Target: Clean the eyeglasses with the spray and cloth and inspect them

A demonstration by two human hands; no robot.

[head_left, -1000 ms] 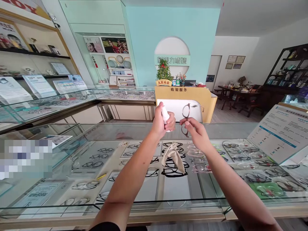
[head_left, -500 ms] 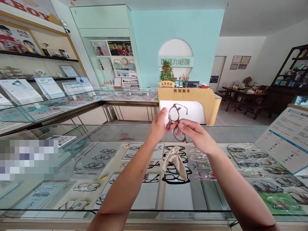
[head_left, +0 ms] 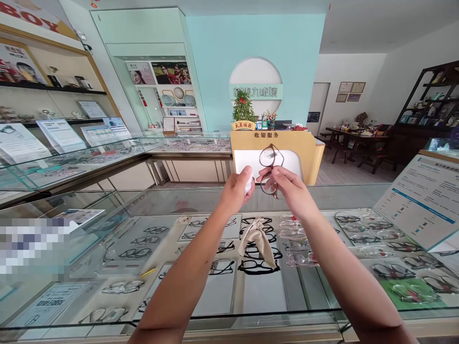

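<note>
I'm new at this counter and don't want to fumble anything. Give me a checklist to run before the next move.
1. Glasses secure: ok; the right hand pinches them near the middle.
2. Bottle secure: ok; the left hand is closed around it.
3. Bottle and glasses apart: ok; a gap shows between them.
4. Bottle's nozzle direction: cannot tell; fingers cover much of the bottle.
5. Lenses clean: cannot tell; too small to judge.
6. Cloth within reach: ok, probably; it lies between the forearms, above the black frames.
</note>
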